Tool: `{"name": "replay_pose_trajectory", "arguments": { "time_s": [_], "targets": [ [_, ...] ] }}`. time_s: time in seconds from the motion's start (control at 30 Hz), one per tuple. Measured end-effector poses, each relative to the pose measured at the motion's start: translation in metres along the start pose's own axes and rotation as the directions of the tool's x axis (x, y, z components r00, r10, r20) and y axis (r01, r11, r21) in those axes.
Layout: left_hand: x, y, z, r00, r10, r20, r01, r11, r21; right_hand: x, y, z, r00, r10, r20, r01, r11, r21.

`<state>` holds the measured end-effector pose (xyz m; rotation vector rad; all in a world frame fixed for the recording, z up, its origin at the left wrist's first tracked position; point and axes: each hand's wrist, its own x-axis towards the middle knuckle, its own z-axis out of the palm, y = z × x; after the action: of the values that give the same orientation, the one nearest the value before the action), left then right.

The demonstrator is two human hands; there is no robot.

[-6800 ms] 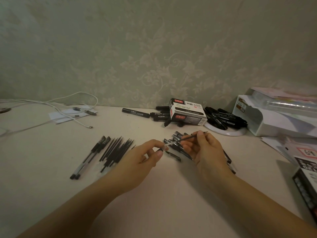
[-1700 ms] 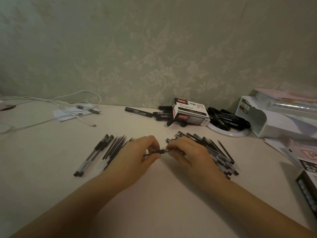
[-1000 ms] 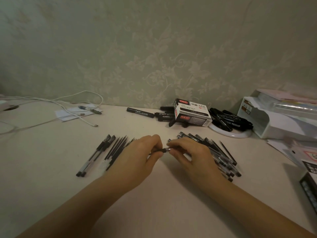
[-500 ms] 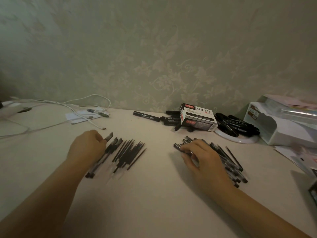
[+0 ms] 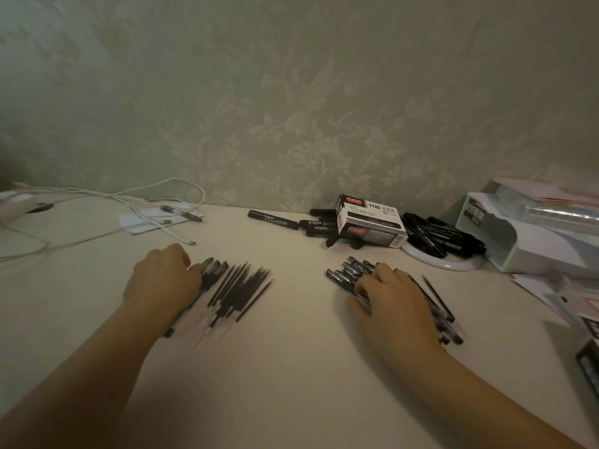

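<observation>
On the head view, I saw the left hand [image 5: 162,280] lying over the row of capped pens [image 5: 212,270] at the left of the table [image 5: 291,367], fingers bent down with the tips on the caps; I could not tell whether it grasped one. The loose refills [image 5: 241,286] fanned out just beside those pens, to their right. Well apart, the right hand [image 5: 395,303] covered the pen pile [image 5: 350,273], fingers curled over it and thumb and forefinger pinching one barrel at its near edge. Behind, by the wall, a marker box [image 5: 372,222] rested on black markers [image 5: 434,234], some on a white plate [image 5: 453,264]. A white cable [image 5: 155,222] trailed at far left
</observation>
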<state>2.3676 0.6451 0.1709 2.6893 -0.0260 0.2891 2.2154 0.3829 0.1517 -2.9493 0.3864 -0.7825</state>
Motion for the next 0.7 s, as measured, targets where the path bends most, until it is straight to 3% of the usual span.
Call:
{"name": "replay_pose_trajectory", "arguments": {
  "time_s": [0.07, 0.2, 0.27, 0.37, 0.43, 0.5, 0.6, 0.7],
  "targets": [
    [-0.009, 0.01, -0.001, 0.998, 0.032, -0.06, -0.032, 0.999, 0.003, 0.0, -0.001, -0.001, 1.0, 0.016, 0.008, -0.016, 0.999, -0.042],
    [-0.035, 0.039, 0.002, 0.973, 0.201, -0.112, -0.221, 0.953, -0.207, 0.002, -0.003, -0.002, 0.999, 0.044, 0.021, -0.042, 0.995, -0.087],
    [-0.05, 0.052, 0.007, 0.952, 0.299, -0.063, -0.304, 0.906, -0.295, 0.002, -0.004, -0.002, 0.998, 0.044, 0.037, -0.04, 0.994, -0.101],
    [-0.068, 0.065, 0.016, 0.913, 0.399, 0.089, -0.32, 0.834, -0.45, 0.002, -0.005, -0.002, 0.998, 0.015, 0.059, -0.009, 0.994, -0.106],
    [-0.075, 0.07, 0.023, 0.89, 0.412, 0.194, -0.236, 0.782, -0.577, 0.003, -0.006, -0.004, 0.998, -0.003, 0.055, 0.008, 0.997, -0.08],
    [-0.08, 0.073, 0.024, 0.861, 0.394, 0.323, -0.054, 0.701, -0.711, 0.005, -0.008, -0.008, 1.0, -0.015, 0.016, 0.015, 1.0, -0.001],
    [-0.083, 0.077, 0.023, 0.813, 0.402, 0.422, 0.125, 0.588, -0.799, 0.004, -0.014, -0.012, 0.998, -0.041, -0.04, 0.05, 0.964, 0.26],
    [-0.087, 0.081, 0.019, 0.755, 0.438, 0.488, 0.274, 0.465, -0.842, -0.002, -0.022, -0.01, 0.998, -0.065, 0.003, 0.054, 0.861, 0.506]
  ]
}}
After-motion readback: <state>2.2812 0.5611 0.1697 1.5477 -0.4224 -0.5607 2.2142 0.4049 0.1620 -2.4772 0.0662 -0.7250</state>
